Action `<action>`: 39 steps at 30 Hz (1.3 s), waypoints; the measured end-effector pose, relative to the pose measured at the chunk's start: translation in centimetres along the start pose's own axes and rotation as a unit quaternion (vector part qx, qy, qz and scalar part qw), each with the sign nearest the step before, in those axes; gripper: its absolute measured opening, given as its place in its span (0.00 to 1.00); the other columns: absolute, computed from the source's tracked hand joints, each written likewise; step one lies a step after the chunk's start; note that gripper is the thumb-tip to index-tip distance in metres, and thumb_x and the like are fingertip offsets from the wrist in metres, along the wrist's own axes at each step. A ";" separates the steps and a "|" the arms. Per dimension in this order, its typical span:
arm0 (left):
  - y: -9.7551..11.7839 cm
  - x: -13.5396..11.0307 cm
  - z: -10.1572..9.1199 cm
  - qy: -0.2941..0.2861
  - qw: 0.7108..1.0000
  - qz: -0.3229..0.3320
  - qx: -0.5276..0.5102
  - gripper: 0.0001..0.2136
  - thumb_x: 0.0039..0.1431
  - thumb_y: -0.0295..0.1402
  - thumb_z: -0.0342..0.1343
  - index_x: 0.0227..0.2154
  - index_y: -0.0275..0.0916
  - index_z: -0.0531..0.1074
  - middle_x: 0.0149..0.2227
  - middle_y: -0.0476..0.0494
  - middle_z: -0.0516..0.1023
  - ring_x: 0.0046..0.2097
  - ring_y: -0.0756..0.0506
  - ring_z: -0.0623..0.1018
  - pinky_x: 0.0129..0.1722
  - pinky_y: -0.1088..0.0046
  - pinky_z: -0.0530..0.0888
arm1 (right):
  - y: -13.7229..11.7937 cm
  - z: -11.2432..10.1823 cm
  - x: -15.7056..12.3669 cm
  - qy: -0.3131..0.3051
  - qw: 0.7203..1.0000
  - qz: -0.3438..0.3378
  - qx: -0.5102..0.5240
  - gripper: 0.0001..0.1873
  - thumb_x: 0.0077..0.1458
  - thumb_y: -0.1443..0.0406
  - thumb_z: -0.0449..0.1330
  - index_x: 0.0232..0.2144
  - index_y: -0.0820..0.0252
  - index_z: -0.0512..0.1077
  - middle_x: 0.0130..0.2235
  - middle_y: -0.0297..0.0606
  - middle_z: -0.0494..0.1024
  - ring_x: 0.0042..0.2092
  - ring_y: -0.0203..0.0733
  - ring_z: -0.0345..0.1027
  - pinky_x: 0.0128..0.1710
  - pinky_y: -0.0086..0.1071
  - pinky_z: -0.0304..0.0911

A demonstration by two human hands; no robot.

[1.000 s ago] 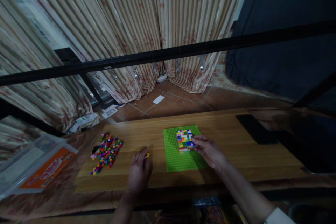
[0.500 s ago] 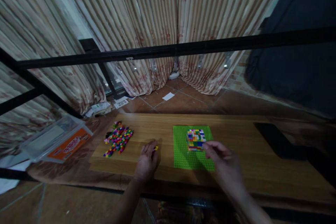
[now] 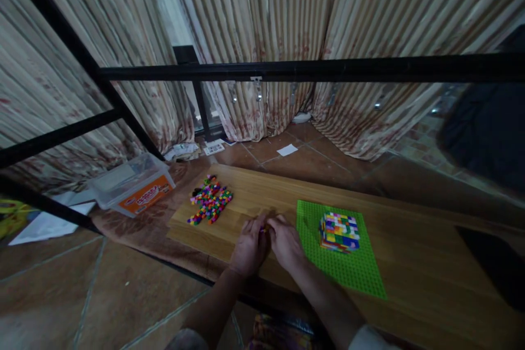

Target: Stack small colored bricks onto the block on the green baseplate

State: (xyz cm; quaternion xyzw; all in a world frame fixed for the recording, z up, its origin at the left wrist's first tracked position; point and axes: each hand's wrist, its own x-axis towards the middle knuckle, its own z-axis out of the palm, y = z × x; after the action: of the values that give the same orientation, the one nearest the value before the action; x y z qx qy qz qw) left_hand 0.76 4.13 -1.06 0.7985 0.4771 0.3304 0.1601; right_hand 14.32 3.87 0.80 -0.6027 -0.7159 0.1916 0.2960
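Note:
My left hand (image 3: pixel 249 247) and my right hand (image 3: pixel 287 241) meet above the wooden board, left of the green baseplate (image 3: pixel 305 229). Small toy bricks (image 3: pixel 263 229), a bit of yellow and purple, show between their fingertips. Both hands are closed, fingers bent around these bricks; how many there are is hidden. On the baseplate stands a block-shaped stack of multicoloured toy bricks (image 3: pixel 339 232), with white, yellow, green and blue pieces on top. A loose pile of small coloured bricks (image 3: pixel 211 200) lies at the board's left end.
A clear plastic box (image 3: pixel 135 180) with an orange label sits left of the wooden board (image 3: pixel 254 188). A dark flat object (image 3: pixel 488 257) lies on the board's right side. A black metal rail (image 3: pixel 287 72) runs across in front of the curtains. Papers (image 3: pixel 287 150) lie on the tiled floor.
My right hand has left the brick stack and come over to my left hand. The camera view has turned, so the baseplate and pile appear farther right.

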 end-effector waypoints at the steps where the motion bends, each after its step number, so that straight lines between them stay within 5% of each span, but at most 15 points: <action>1: 0.0 0.0 0.0 0.003 1.000 0.000 -0.003 0.20 0.62 0.24 0.46 0.57 0.38 0.62 0.47 0.39 0.75 0.50 0.43 0.73 0.50 0.62 0.73 | 0.0 0.1 0.3 -0.006 1.000 -0.004 -0.003 0.17 0.56 0.75 0.49 0.37 0.57 0.75 0.38 0.41 0.75 0.42 0.42 0.70 0.44 0.32 0.64; 11: -0.3 0.1 0.3 0.020 0.999 0.033 0.032 0.19 0.61 0.23 0.47 0.55 0.36 0.63 0.45 0.40 0.76 0.46 0.43 0.74 0.49 0.62 0.73 | -0.6 -0.3 -0.6 0.017 1.000 0.014 -0.013 0.11 0.57 0.73 0.50 0.32 0.59 0.72 0.36 0.41 0.74 0.39 0.42 0.70 0.41 0.33 0.63; 15: -0.6 0.2 0.3 0.028 0.997 0.046 0.048 0.17 0.62 0.24 0.47 0.54 0.36 0.64 0.42 0.41 0.77 0.44 0.43 0.75 0.47 0.64 0.74 | -1.3 -1.9 -3.1 0.050 0.992 0.048 0.105 0.08 0.58 0.68 0.52 0.34 0.58 0.71 0.32 0.35 0.75 0.32 0.38 0.69 0.34 0.30 0.63; 21: -1.0 0.3 0.2 0.030 0.996 0.056 0.062 0.15 0.63 0.26 0.47 0.51 0.38 0.67 0.46 0.41 0.77 0.47 0.42 0.75 0.48 0.62 0.73 | -0.8 -5.0 -6.9 0.127 0.924 0.121 0.339 0.05 0.52 0.63 0.60 0.30 0.58 0.75 0.30 0.33 0.76 0.32 0.36 0.71 0.33 0.28 0.66; 28: -1.3 0.5 0.1 0.029 0.995 0.066 0.068 0.15 0.63 0.27 0.46 0.50 0.38 0.68 0.45 0.40 0.78 0.47 0.42 0.76 0.48 0.60 0.74 | 1.8 -9.6 -9.0 0.283 0.802 0.210 0.482 0.10 0.40 0.59 0.71 0.27 0.56 0.78 0.26 0.31 0.77 0.26 0.34 0.70 0.26 0.27 0.67; 39: -1.5 0.7 -0.2 0.037 0.993 0.084 0.079 0.13 0.64 0.30 0.45 0.49 0.38 0.68 0.45 0.38 0.78 0.47 0.41 0.77 0.47 0.60 0.75 | 1.5 -11.1 -9.7 0.277 0.787 0.160 0.528 0.14 0.50 0.55 0.66 0.38 0.54 0.79 0.32 0.36 0.81 0.29 0.36 0.73 0.30 0.32 0.71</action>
State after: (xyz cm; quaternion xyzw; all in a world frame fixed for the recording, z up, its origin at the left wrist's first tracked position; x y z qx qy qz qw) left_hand -0.07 5.48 -1.51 0.8328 0.4388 0.3337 0.0505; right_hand 23.63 -6.18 6.31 -0.4857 -0.2839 0.4091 0.7184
